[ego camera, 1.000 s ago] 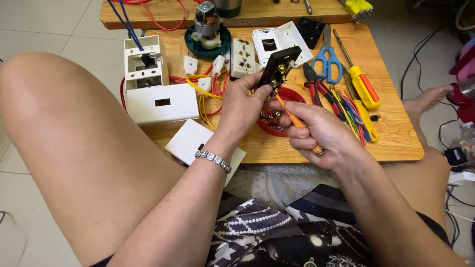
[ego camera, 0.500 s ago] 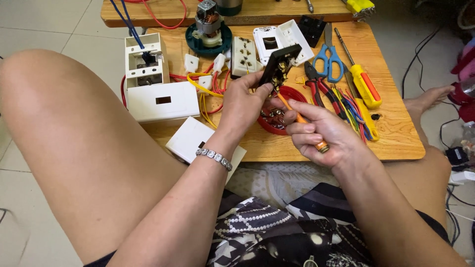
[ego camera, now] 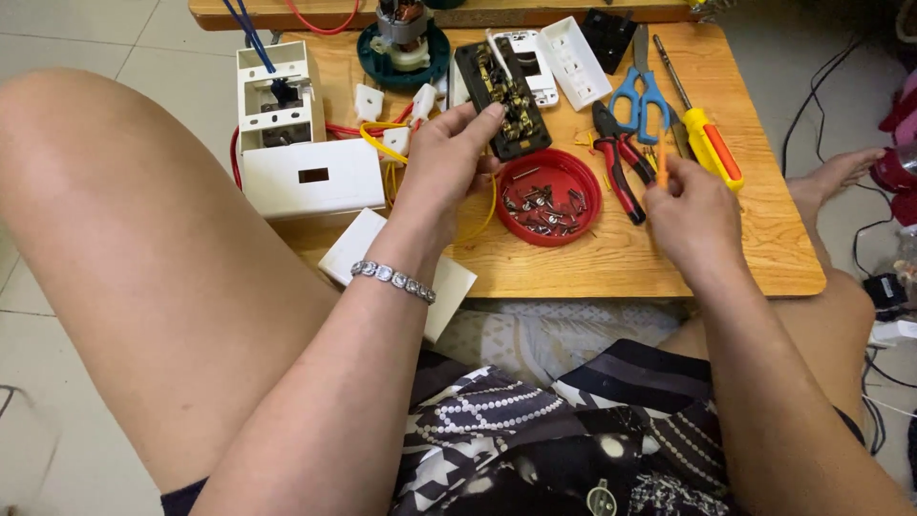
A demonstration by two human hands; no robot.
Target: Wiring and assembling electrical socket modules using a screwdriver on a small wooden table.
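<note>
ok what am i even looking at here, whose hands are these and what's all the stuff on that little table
There is no machine here, only a person sitting on the floor at a low wooden table. The picture comes from a camera worn on the person's head, looking down, so the knees and arms you see are their own.

The left hand holds up a black switch block with metal contacts showing. The right hand pinches a thin orange tool, of which only the shaft shows.

On the table lie a red lid full of small screws, red-handled pliers, blue scissors and a yellow and orange screwdriver. To the left are a white box with a slot, some white plastic parts, and yellow and red wires. A small motor stands at the back.
</note>
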